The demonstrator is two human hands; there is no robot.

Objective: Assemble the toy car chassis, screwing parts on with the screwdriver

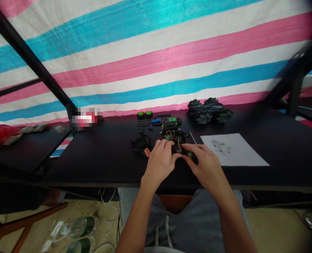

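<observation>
Mostly black, the held assembly (176, 147) shows a thin yellow wire (179, 144).

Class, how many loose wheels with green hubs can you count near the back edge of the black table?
2: the left wheel and, right beside it, the right wheel. Others may be hidden or too dark to tell.

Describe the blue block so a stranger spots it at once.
On the black table, find the two green-hubbed wheels near the far edge. Slightly nearer, right of them, lies the block, blue among black and green neighbours.
</observation>
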